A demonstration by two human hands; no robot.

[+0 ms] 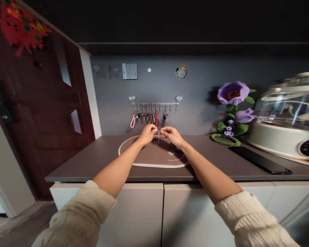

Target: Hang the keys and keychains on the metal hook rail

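Observation:
A small key ring (159, 129) with keys (159, 136) dangling from it is held between my two hands, just above the counter. My left hand (147, 133) pinches the ring from the left side, and my right hand (173, 136) pinches it from the right. Just behind them, a metal hook rail (156, 103) on the grey wall carries several bunches of keys. One bunch has a pink strap (133, 121) and another a red strap (156, 116). Under my hands lies a brown mat (151, 156) with a pale border. Something dark, partly hidden by my right hand, rests on it.
To the right stand a purple artificial flower (233, 94) with a green base and a white appliance (278, 135) with a clear top. A black phone (260, 160) lies on the counter (79, 164). A dark red door (51, 113) is at left, and a dark cabinet hangs overhead.

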